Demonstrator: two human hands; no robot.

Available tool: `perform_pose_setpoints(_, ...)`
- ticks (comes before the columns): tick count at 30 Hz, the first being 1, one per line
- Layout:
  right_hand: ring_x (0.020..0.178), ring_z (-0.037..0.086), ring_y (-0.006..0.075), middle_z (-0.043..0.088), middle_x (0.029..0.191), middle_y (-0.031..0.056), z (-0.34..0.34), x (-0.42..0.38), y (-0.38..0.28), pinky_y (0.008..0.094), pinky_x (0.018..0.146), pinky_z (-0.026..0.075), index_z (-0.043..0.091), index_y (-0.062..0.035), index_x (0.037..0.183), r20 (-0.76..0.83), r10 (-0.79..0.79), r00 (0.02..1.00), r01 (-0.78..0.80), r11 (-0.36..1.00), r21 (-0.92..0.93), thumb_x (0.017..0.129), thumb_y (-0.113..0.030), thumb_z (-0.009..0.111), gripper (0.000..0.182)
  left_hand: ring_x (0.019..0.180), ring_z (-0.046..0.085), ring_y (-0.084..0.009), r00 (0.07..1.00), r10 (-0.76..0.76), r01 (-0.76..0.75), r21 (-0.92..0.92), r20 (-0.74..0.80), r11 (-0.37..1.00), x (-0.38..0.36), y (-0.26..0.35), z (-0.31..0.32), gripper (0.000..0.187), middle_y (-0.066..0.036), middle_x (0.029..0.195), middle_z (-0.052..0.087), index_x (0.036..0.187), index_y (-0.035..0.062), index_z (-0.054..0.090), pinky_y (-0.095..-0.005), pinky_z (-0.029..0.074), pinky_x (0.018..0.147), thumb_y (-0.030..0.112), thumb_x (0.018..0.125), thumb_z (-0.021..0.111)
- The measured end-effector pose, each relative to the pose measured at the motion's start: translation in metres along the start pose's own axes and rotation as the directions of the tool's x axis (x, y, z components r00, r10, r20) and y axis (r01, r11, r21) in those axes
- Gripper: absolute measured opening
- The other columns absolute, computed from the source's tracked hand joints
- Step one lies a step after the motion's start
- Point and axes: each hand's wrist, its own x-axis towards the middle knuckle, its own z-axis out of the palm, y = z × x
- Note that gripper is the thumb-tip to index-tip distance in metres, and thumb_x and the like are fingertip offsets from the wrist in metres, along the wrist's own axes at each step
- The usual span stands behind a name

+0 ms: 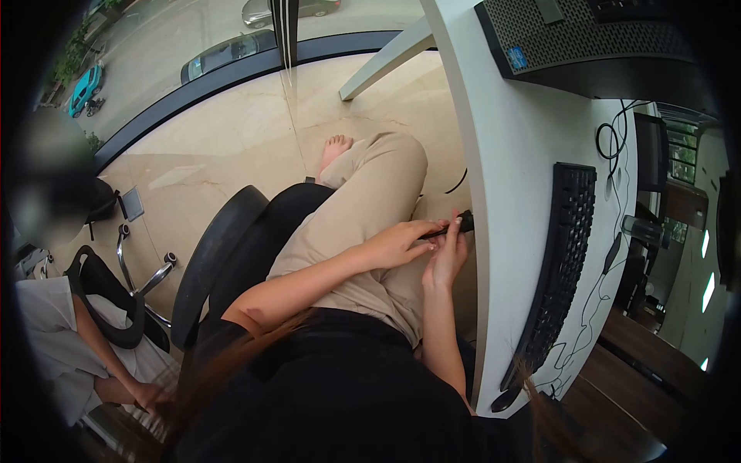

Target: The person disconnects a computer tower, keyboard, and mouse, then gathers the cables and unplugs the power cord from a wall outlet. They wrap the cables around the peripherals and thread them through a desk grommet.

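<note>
2 hands meet over the lap: left hand (397, 245) and right hand (448, 255) both pinch a small black object (457, 225). It sits just beside the white desk (509, 201) edge, near the keyboard (563, 255)

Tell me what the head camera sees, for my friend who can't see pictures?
A seated person's left hand and right hand together hold a small black object at the edge of a white desk. On the desk lie a black keyboard and a computer case. Another person sits nearby on the left.
</note>
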Motion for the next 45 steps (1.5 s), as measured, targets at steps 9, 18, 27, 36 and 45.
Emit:
perform_pose_setpoints(9,0.059,0.037,0.013,0.039,0.07,-0.0018,-0.029,0.098,0.031,0.0271,0.065,0.041,0.046,-0.0108,0.09,-0.192,0.093,0.977,-0.073,0.991,0.112,0.096,-0.035,0.051,0.025,0.11,0.052,-0.0364,0.961,0.132,-0.071,0.245,-0.241,0.967,0.008,0.038,0.016,0.047,-0.019,0.117,0.055,0.13,0.0048,0.045,-0.0415,0.042,0.095,0.018,0.087,0.057)
perform_pose_setpoints(18,0.056,0.043,0.013,0.052,0.071,0.0008,-0.015,0.208,0.061,0.0277,0.047,0.033,0.052,-0.0087,0.085,-0.616,0.085,0.783,0.004,0.99,0.141,0.091,-0.038,0.058,0.03,0.102,0.054,-0.0372,0.937,0.25,-0.291,-0.147,-0.245,0.945,0.01,0.088,0.037,0.033,-0.02,0.107,0.056,0.113,-0.0027,0.047,-0.0434,0.044,0.087,0.016,0.087,0.055)
perform_pose_setpoints(27,0.075,0.067,0.0328,0.066,0.074,0.0187,-0.026,0.278,0.054,0.038,0.065,0.057,0.056,0.0048,0.095,-0.8,-0.174,0.575,-0.161,0.934,-0.319,0.095,-0.044,0.044,0.051,0.109,0.054,-0.0307,0.952,0.213,-0.277,-0.329,-0.218,0.903,-0.021,0.052,0.004,0.031,-0.011,0.12,0.057,0.122,0.0069,0.055,-0.0392,0.043,0.093,0.012,0.091,0.053)
perform_pose_setpoints(36,0.083,0.065,0.042,0.064,0.088,0.0235,-0.07,0.286,0.009,0.0479,0.065,0.06,0.046,0.0021,0.101,-0.712,-0.685,0.153,-0.179,0.69,-0.702,0.1,-0.032,0.036,0.036,0.11,0.054,-0.0304,0.983,-0.079,0.004,-0.409,-0.166,0.913,-0.059,-0.002,-0.032,0.034,-0.012,0.119,0.058,0.122,0.0051,0.054,-0.0367,0.043,0.094,0.005,0.088,0.053)
perform_pose_setpoints(45,0.086,0.067,0.035,0.067,0.092,0.0219,-0.156,0.336,-0.061,0.0425,0.071,0.056,0.065,0.0056,0.094,-0.755,-0.631,0.177,-0.297,0.697,-0.652,0.094,-0.029,0.052,0.037,0.105,0.056,-0.0324,0.958,-0.244,0.178,-0.361,-0.148,0.916,-0.062,-0.012,-0.036,0.033,-0.014,0.114,0.058,0.119,0.0036,0.055,-0.0361,0.044,0.089,0.004,0.086,0.057)
